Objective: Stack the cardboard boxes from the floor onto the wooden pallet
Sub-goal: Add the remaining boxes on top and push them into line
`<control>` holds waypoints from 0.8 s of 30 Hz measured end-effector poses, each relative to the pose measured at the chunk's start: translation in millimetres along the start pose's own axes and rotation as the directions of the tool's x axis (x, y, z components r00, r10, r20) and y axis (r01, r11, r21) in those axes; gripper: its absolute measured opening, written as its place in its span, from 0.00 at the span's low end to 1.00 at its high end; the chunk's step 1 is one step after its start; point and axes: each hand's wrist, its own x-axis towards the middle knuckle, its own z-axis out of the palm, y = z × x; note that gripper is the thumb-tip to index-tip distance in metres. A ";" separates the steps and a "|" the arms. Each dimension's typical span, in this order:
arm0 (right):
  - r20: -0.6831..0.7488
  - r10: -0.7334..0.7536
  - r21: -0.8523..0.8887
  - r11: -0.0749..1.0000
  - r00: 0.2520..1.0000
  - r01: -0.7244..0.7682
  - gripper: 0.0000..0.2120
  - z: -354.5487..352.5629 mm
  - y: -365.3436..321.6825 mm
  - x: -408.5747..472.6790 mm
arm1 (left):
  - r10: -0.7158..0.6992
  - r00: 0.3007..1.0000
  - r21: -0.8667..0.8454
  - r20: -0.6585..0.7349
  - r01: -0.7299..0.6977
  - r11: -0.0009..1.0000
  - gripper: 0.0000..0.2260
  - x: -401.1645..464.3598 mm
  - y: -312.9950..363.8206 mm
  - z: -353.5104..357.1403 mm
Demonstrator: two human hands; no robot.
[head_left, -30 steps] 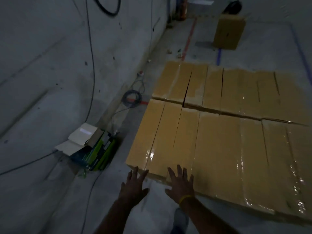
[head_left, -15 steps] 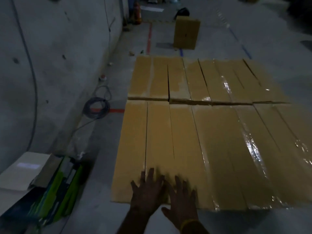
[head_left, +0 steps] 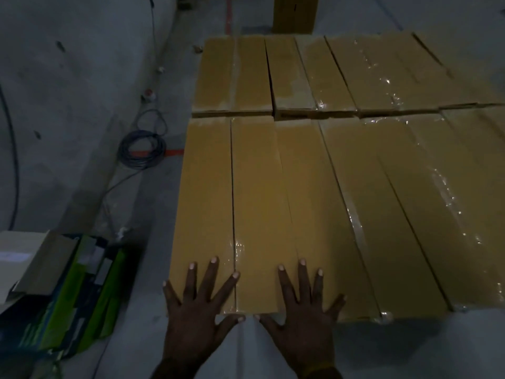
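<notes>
Several long brown cardboard boxes (head_left: 259,203) lie side by side in two rows, their taped tops forming a flat layer. The pallet beneath them is hidden. My left hand (head_left: 200,305) rests flat, fingers spread, on the near end of the leftmost box (head_left: 205,187). My right hand (head_left: 299,310) lies flat with fingers apart on the near end of the box beside it. Neither hand grips anything. One more cardboard box (head_left: 295,13) stands upright on the floor beyond the far row.
A concrete wall (head_left: 68,77) runs along the left. A coil of grey cable (head_left: 142,146) lies on the floor by it. An open carton with green packages (head_left: 68,291) sits at the near left. Red and blue tape lines mark the floor.
I have moved closer to the boxes and look more steeply down. Both hands went from hovering at the near edge to lying spread flat on the box tops.
</notes>
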 end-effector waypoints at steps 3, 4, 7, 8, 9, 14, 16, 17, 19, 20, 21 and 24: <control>-0.026 0.011 0.002 1.000 1.000 -0.011 0.46 2.7 -2.2 -0.7 | 0.025 1.000 0.010 0.003 -0.025 1.000 0.34 3.7 -1.5 -2.0; -0.033 0.015 -0.001 1.000 0.999 -0.015 0.46 3.4 -1.7 -0.2 | 0.031 1.000 0.014 -0.001 -0.031 0.999 0.34 5.4 -2.2 -2.5; -0.031 0.023 0.002 1.000 0.999 -0.023 0.46 3.4 -3.7 3.1 | 0.042 0.999 0.029 -0.029 -0.041 0.999 0.33 9.1 -7.6 -0.1; -0.026 0.022 0.004 1.000 0.999 -0.022 0.47 3.3 -5.1 4.3 | 0.046 0.998 0.030 -0.031 -0.045 0.999 0.34 10.5 -9.8 0.7; -0.023 0.019 0.004 1.000 1.000 -0.019 0.47 2.3 -6.4 4.3 | 0.056 0.998 0.027 -0.032 -0.055 0.998 0.34 12.0 -11.7 1.4; -0.018 0.021 0.021 1.000 1.000 -0.021 0.47 1.3 -7.0 14.0 | 0.141 0.989 0.052 -0.036 -0.139 0.989 0.35 27.6 -21.4 0.3; -0.048 0.020 0.020 1.000 0.999 -0.019 0.48 -4.8 -8.6 23.9 | 0.139 0.990 0.025 -0.028 -0.138 0.990 0.35 39.2 -26.5 -2.4; -0.052 0.007 0.015 1.000 0.999 -0.006 0.48 -7.3 -8.0 27.8 | 0.138 0.990 -0.006 -0.028 -0.139 0.990 0.35 43.1 -28.1 -2.9; -0.038 -0.025 0.025 0.999 0.999 0.026 0.48 -5.9 -4.0 29.2 | 0.133 0.990 -0.084 -0.035 -0.136 0.987 0.34 43.5 -27.1 -4.6; -0.037 -0.035 0.033 0.999 0.999 0.037 0.49 -5.1 -2.3 26.3 | 0.121 0.992 -0.115 -0.040 -0.125 0.985 0.34 39.1 -24.5 -5.4; -0.037 -0.054 0.040 0.998 0.998 0.055 0.49 -6.0 -0.6 22.9 | 0.102 0.994 -0.130 -0.045 -0.108 0.986 0.34 34.6 -21.2 -5.4; 0.052 -0.149 0.035 0.989 0.988 0.147 0.50 -15.2 12.6 15.8 | 0.107 0.992 -0.100 -0.068 -0.114 0.988 0.35 24.4 -4.2 -5.0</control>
